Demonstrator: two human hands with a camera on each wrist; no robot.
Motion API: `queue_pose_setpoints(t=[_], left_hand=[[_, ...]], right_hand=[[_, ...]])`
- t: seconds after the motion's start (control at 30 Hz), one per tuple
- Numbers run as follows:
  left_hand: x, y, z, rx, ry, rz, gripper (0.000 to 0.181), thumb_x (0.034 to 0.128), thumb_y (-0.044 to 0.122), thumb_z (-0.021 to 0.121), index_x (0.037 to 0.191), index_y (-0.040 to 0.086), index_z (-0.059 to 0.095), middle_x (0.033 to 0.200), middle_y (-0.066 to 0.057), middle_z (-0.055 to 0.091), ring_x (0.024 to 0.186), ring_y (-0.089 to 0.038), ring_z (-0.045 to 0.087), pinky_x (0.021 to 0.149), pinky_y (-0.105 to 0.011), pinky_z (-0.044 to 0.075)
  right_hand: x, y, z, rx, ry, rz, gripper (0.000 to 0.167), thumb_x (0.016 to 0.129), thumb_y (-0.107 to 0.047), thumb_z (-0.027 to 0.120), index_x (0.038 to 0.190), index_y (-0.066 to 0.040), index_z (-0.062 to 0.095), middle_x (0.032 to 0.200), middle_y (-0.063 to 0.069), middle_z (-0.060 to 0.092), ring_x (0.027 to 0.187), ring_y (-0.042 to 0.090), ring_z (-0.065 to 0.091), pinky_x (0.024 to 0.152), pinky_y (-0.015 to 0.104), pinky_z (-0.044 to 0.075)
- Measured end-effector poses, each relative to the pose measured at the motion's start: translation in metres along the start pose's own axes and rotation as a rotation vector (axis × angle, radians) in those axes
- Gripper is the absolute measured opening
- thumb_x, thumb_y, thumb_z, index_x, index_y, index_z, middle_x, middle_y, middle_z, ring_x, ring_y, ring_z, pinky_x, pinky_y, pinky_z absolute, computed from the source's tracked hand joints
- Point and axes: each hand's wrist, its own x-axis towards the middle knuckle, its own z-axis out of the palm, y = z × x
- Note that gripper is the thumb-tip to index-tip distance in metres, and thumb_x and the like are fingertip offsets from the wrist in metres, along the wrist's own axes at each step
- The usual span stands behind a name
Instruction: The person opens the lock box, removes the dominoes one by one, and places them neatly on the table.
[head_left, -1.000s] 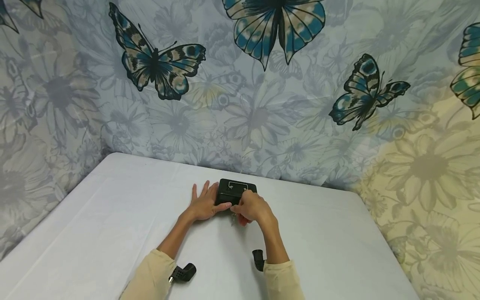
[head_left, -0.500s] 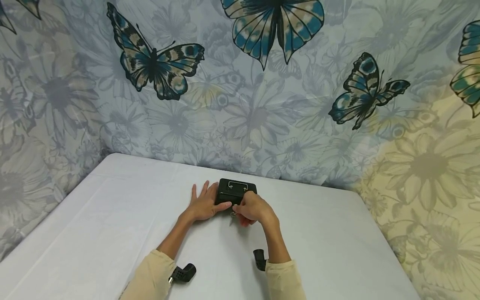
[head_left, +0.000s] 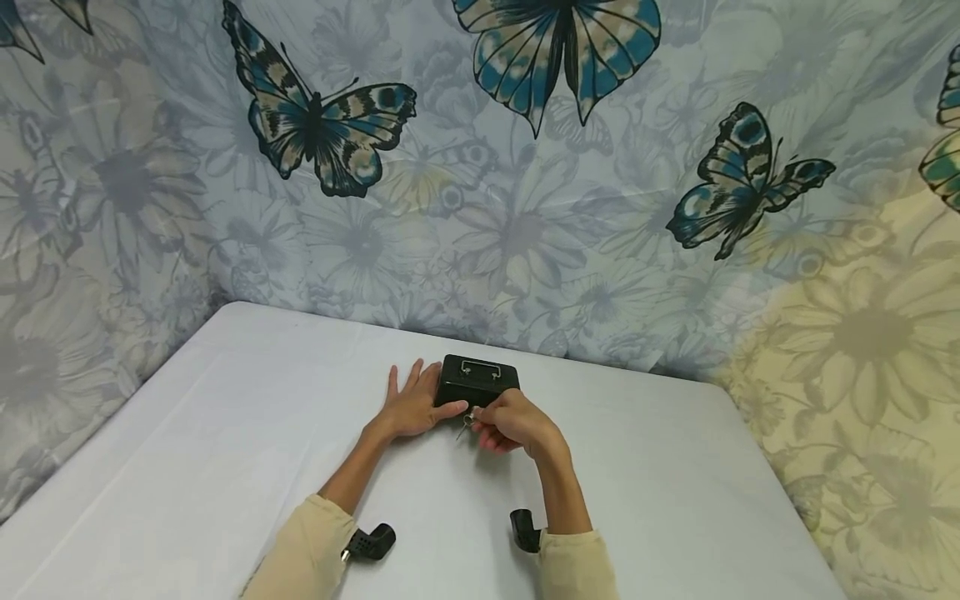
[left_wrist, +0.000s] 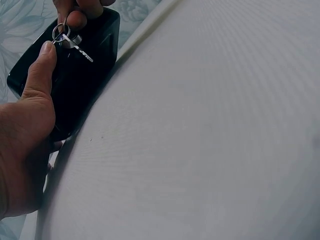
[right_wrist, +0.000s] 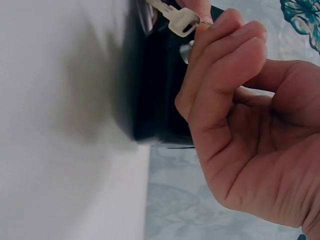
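Note:
A black metal cash box (head_left: 472,383) with a wire handle on its lid sits near the table's far side, lid down. My left hand (head_left: 412,410) rests against the box's left side, fingers spread, with the thumb (left_wrist: 42,67) across the front. At the front face my right hand (head_left: 519,421) has its fingers curled and pinches a key by the round silver lock (left_wrist: 75,40); the fingers hide most of the pinched key. From its key ring (left_wrist: 61,32) a second silver key (right_wrist: 181,21) dangles. Whether the pinched key is inside the lock cannot be seen.
A white cloth covers the table (head_left: 225,433). Behind it hangs a butterfly-patterned backdrop (head_left: 525,233), close to the box's rear. Black wrist camera mounts (head_left: 372,542) stick out inward from both sleeves.
My right hand has shifted slightly right and toward me, uncovering more of the lid and its handle. The dangling key has swung. My left hand stays against the box.

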Motion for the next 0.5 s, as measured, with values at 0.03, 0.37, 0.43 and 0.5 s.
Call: queue_pose_setpoints(t=[0.03,0.37,0.43,0.5], left_hand=[[0.0,0.0,0.0,-0.001,-0.003,-0.002,0.099,0.0953,0.069,0.057,0.165,0.005,0.027,0.172,-0.015,0.029,0.165,-0.042,0.005,0.126,-0.069,-0.013],[0.002,-0.003,0.003,-0.027,0.01,0.014,0.11,0.0903,0.082,0.05,0.164,0.005,0.027,0.171,-0.017,0.03,0.164,-0.044,0.006,0.126,-0.069,-0.015],[0.003,-0.005,0.004,-0.018,0.006,0.011,0.109,0.0909,0.082,0.05,0.165,0.006,0.026,0.172,-0.016,0.029,0.165,-0.042,0.005,0.126,-0.068,-0.016],[0.004,-0.006,0.005,-0.013,0.003,0.006,0.104,0.0931,0.077,0.053,0.165,0.006,0.025,0.172,-0.015,0.029,0.165,-0.042,0.004,0.126,-0.068,-0.016]], right_hand=[[0.0,0.002,0.0,0.015,-0.004,0.004,0.034,0.106,-0.016,0.056,0.097,0.013,0.072,0.059,-0.003,0.061,0.049,0.005,0.056,0.049,0.019,0.048],[0.001,0.013,0.002,0.206,-0.021,0.034,0.034,0.108,-0.018,0.054,0.104,0.012,0.07,0.061,-0.004,0.063,0.052,0.003,0.055,0.052,0.018,0.048],[0.001,0.015,0.003,0.234,-0.021,0.032,0.033,0.108,-0.017,0.053,0.103,0.012,0.069,0.062,-0.003,0.062,0.053,0.004,0.055,0.052,0.018,0.049],[0.001,0.016,0.005,0.257,-0.021,0.035,0.033,0.108,-0.016,0.053,0.103,0.012,0.069,0.063,-0.003,0.062,0.054,0.004,0.055,0.053,0.017,0.049]])
